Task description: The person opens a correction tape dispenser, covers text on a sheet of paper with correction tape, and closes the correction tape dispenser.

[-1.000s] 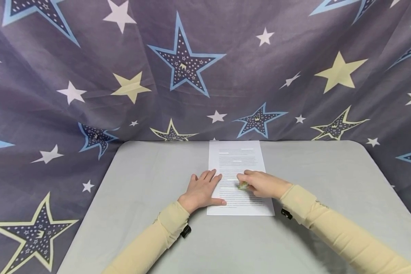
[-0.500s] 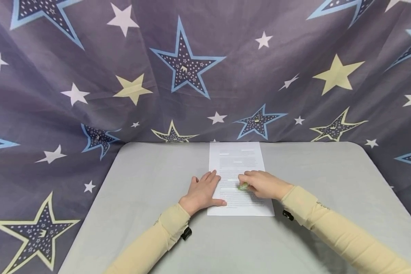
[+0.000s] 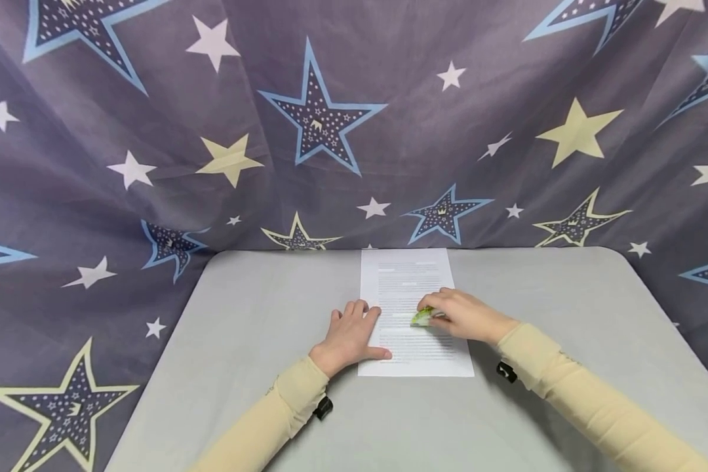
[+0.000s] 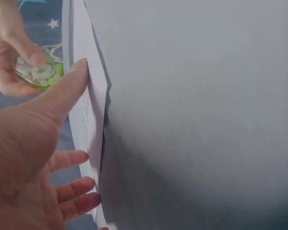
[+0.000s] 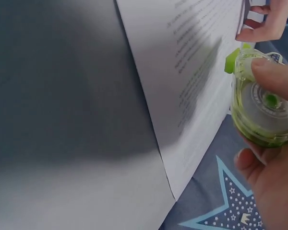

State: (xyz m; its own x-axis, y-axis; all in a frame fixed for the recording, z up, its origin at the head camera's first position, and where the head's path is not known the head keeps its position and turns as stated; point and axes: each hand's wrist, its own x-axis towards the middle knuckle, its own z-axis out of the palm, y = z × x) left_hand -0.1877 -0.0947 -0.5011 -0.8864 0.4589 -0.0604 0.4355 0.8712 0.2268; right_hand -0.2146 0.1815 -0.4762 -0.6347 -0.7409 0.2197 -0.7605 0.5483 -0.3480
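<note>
A printed sheet of paper [image 3: 407, 367] lies on the table, its text crossed by several white blanked-out strips. My left hand [image 3: 348, 334] rests on the sheet's left side with fingers spread and the thumb near its lower edge. Between thumb and fingers, my right hand [image 3: 469, 316] pinches a correction tape dispenser [image 3: 423, 317] over the middle of the text. In the right wrist view the correction tape [image 5: 264, 108] has a clear round body with a lime-green cap piece at its tip. The left wrist view shows the left thumb pressing at the paper's edge.
The pale grey table [image 3: 259, 295] reaches back to a dark curtain [image 3: 366, 78] printed with stars. Both forearms come in from the front, each with a black strap piece [image 3: 506, 372] at the wrist.
My right hand has shifted slightly right and lifted, showing more of the correction tape. The left hand stays in place on the sheet; the head view tilts up a little.
</note>
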